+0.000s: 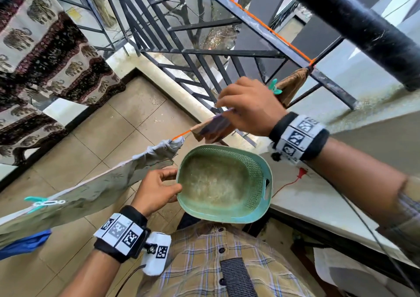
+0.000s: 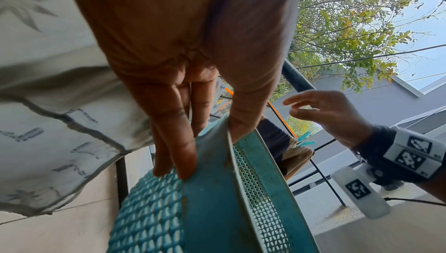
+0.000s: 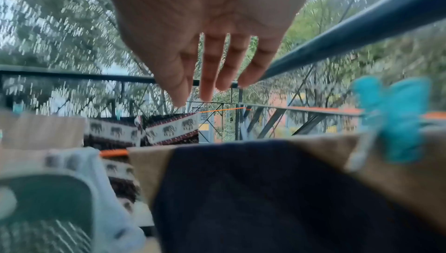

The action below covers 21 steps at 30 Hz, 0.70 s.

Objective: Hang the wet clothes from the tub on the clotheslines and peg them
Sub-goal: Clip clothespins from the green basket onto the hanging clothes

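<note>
My left hand (image 1: 168, 183) grips the rim of the green perforated tub (image 1: 227, 217), thumb inside and fingers on the outer wall; the tub looks empty and is held up at chest height. In the left wrist view the fingers (image 2: 183, 158) lie on the tub's (image 2: 212, 209) outside. My right hand (image 1: 227, 103) hovers, fingers straight, over a brown and navy garment (image 1: 213, 128) draped on the orange clothesline (image 1: 181, 134). A teal peg (image 1: 275, 89) clamps that garment just right of the hand. The right wrist view shows the hand (image 3: 205, 57) holding nothing above the garment (image 3: 241, 190).
A grey-green cloth (image 1: 102, 187) hangs on the same line to the left with a teal peg (image 1: 37, 202). An elephant-print cloth (image 1: 45, 58) hangs at the upper left. Black railing bars (image 1: 204, 53) run behind the line, and a white ledge (image 1: 306, 201) lies to my right.
</note>
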### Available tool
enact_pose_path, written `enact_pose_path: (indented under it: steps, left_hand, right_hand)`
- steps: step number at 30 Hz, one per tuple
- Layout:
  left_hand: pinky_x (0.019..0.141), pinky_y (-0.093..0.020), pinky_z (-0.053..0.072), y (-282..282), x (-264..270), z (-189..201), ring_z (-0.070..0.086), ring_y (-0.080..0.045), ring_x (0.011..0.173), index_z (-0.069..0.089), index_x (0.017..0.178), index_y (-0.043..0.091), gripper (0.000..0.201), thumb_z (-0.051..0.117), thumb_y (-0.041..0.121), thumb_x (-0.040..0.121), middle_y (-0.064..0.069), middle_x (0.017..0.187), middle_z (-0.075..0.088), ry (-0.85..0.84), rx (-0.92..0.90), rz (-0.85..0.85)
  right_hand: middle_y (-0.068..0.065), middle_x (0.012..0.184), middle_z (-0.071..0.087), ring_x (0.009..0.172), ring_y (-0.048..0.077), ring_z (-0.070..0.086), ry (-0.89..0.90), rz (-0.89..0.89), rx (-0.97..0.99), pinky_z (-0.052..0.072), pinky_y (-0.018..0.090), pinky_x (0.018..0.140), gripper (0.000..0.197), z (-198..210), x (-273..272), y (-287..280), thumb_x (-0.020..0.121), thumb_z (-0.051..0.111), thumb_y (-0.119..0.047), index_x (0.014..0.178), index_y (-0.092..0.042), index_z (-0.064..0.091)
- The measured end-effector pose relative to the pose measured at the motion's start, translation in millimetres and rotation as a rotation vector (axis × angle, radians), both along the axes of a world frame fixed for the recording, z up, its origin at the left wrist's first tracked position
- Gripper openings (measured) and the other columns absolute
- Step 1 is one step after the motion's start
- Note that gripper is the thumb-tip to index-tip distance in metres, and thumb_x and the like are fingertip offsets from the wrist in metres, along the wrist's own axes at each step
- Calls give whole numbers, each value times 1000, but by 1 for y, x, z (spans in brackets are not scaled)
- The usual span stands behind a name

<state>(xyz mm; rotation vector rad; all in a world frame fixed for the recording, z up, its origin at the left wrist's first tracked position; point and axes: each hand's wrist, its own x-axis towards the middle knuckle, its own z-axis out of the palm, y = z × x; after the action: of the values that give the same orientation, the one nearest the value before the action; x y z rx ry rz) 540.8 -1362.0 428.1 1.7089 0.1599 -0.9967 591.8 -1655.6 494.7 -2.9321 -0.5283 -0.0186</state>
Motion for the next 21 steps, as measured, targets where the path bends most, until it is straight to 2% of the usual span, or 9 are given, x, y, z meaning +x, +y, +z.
enact_pose_path:
  steps: [2, 4, 8, 11, 13, 15, 17, 21]
  left_hand:
    - [62, -28, 60, 6, -2, -3, 74, -11, 83, 75, 89, 32, 45, 64, -11, 81, 15, 107, 71, 4, 9, 1]
    - [66, -31, 61, 12, -5, -9, 73, -14, 89, 75, 99, 26, 40, 66, -9, 80, 9, 115, 70, 13, 32, 21]
    - [69, -34, 61, 22, -10, -15, 71, -17, 96, 72, 113, 17, 41, 68, -5, 79, 4, 123, 67, 31, 58, 67]
    - [67, -32, 61, 25, -14, -15, 71, -19, 95, 72, 115, 14, 41, 68, -6, 79, 2, 123, 67, 22, 50, 77]
    - [62, -28, 59, 27, -17, -14, 70, -20, 93, 71, 116, 13, 41, 67, -7, 80, 1, 124, 66, 17, 44, 81]
    - [62, -28, 59, 29, -20, -13, 70, -21, 96, 71, 116, 13, 41, 67, -7, 80, 1, 125, 66, 6, 50, 83]
    - [65, -31, 60, 30, -23, -12, 70, -21, 99, 73, 113, 15, 39, 68, -6, 80, 3, 125, 65, -1, 52, 90]
    - [60, -27, 58, 26, -30, -6, 71, -16, 89, 74, 91, 30, 41, 65, -9, 81, 11, 111, 69, -37, 42, 103]
  right_hand:
    - [-4, 101, 70, 93, 27, 60, 166, 15, -40, 49, 37, 73, 26, -13, 8, 26, 85, 61, -34, 107, -28, 72]
    - [-6, 100, 70, 95, 25, 61, 249, 30, -95, 46, 35, 74, 25, -31, 12, 41, 88, 58, -39, 108, -33, 71]
    - [-5, 87, 72, 81, 21, 67, 325, 29, -147, 39, 26, 59, 22, -46, 21, 63, 91, 58, -42, 101, -30, 74]
    - [-7, 83, 71, 77, 18, 66, 316, 38, -110, 44, 25, 58, 25, -50, 24, 86, 92, 56, -48, 100, -31, 74]
    - [-7, 87, 71, 81, 19, 66, 312, 54, -102, 42, 25, 60, 24, -53, 23, 101, 92, 56, -46, 102, -33, 73]
    - [-4, 89, 71, 84, 22, 66, 308, 36, -95, 41, 27, 60, 23, -54, 23, 107, 92, 56, -43, 103, -33, 74]
    - [-1, 92, 71, 88, 26, 66, 308, 34, -74, 48, 30, 64, 26, -56, 21, 104, 92, 55, -44, 103, -31, 73]
    - [-3, 107, 70, 99, 27, 62, 197, 85, 9, 51, 39, 78, 44, -50, 4, 92, 87, 41, -47, 117, -29, 68]
